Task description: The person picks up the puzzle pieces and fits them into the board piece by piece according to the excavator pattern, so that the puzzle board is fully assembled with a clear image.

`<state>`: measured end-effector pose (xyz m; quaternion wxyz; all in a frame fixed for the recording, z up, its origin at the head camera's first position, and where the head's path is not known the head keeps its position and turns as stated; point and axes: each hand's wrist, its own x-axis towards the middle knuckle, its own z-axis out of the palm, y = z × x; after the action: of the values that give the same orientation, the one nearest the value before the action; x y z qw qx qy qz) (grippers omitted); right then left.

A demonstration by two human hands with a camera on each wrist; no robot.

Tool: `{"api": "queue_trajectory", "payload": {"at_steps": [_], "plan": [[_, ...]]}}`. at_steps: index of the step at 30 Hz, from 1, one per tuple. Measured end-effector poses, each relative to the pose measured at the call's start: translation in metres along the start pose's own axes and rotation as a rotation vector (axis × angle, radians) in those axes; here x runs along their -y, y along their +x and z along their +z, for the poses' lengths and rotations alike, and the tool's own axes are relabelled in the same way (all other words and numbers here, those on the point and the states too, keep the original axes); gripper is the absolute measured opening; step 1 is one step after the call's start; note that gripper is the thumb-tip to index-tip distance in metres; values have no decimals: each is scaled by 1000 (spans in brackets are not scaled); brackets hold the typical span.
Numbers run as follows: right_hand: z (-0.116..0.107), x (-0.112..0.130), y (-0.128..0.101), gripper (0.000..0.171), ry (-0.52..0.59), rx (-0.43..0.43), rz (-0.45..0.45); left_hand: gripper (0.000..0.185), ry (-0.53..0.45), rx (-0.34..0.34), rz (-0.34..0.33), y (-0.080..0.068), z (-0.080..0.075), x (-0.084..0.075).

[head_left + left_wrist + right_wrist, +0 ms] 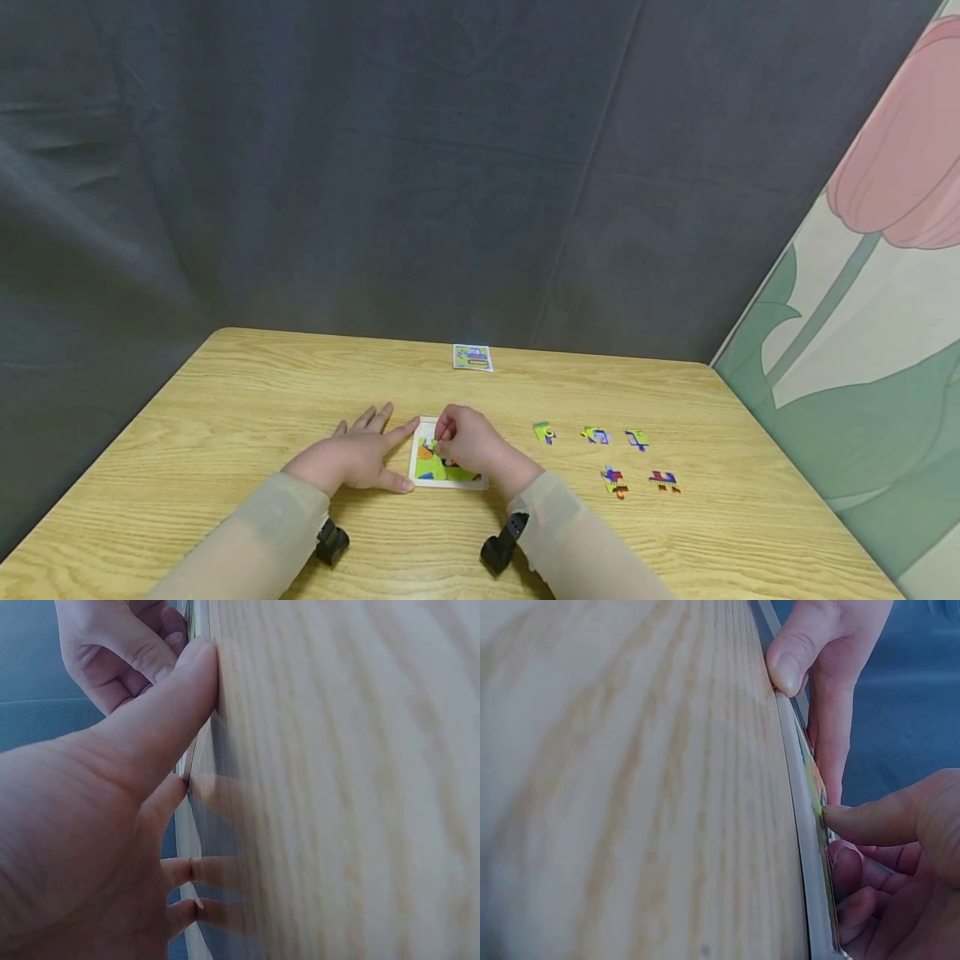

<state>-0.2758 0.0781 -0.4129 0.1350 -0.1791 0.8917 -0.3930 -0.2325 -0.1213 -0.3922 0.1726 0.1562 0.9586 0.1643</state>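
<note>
A white-bordered puzzle tray [415, 467] lies on the table with green, orange and blue puzzle pieces [442, 474] inside it. My left hand [365, 457] rests at its left side, fingers spread, with index finger and thumb at the tray's corners. Over the tray's upper part is my right hand [471, 442], fingers curled and thumb against index finger around a small green puzzle piece [432, 444]. Up close in the right wrist view, the right thumb [847, 822] touches the piece low over the tray, whose pale edge [799, 795] shows from the side. Fingers cover most of the piece.
Several loose puzzle pieces lie right of the tray: a green one [544, 432], others in the same row [596, 435] [637, 439], and red-and-blue ones [615, 482] [664, 481] nearer me. A picture card [472, 357] lies at the table's far edge, before a dark curtain [375, 167].
</note>
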Motion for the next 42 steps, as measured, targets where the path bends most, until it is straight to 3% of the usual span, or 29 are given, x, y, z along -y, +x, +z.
{"api": "queue_trajectory", "payload": {"at_steps": [17,30,34,42], "plan": [[0,-2,1,19,-96,15,-50,94,8,2,-5,1,2,2],[1,-1,1,24,-123,-2,-33,94,9,2,-13,2,2,1],[0,0,-1,22,-98,-5,-35,93,16,7,-18,1,1,1],[-22,-2,-11,21,71,-75,-88,95,10,-5,-18,1,2,0]]}}
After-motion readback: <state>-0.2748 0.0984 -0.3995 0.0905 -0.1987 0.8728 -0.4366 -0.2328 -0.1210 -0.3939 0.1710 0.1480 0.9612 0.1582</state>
